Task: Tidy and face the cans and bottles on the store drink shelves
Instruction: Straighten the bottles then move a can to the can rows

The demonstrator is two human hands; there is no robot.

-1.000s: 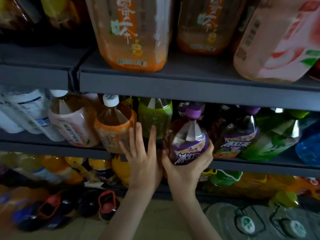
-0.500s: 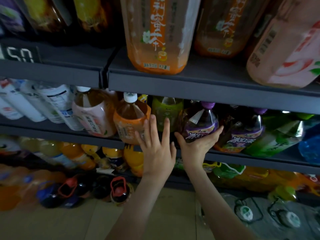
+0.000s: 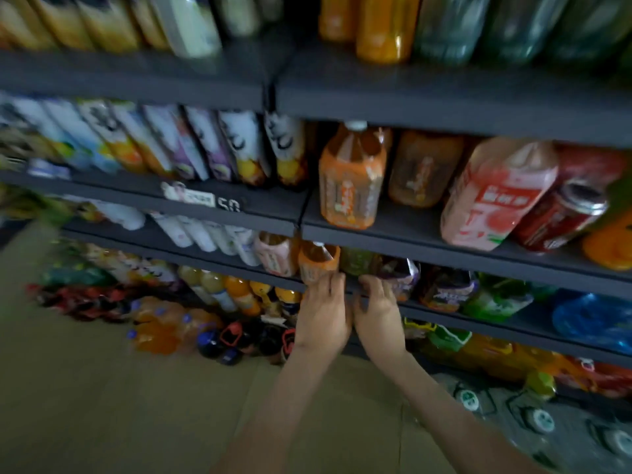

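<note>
The view is motion-blurred. My left hand (image 3: 325,316) reaches up to the dark shelf edge (image 3: 478,311), its straight fingers touching the base of an orange-labelled tea bottle (image 3: 318,261). Right beside it, my right hand (image 3: 378,313) lies with loosely bent fingers against the bottom of a purple-labelled bottle (image 3: 402,273), which stands back on the shelf. A green bottle (image 3: 359,261) stands between the two. Neither hand grips anything.
More purple and green bottles (image 3: 492,295) and a blue one (image 3: 595,319) fill the same shelf to the right. Above stand a large orange bottle (image 3: 352,179), a pink bottle (image 3: 496,196) and a tilted red can (image 3: 561,217). Bottles crowd the floor level (image 3: 212,330).
My right hand has let go of the purple bottle after pushing it back onto the shelf. The camera pulled back and swung up, and both hands now sit together at the shelf edge.
</note>
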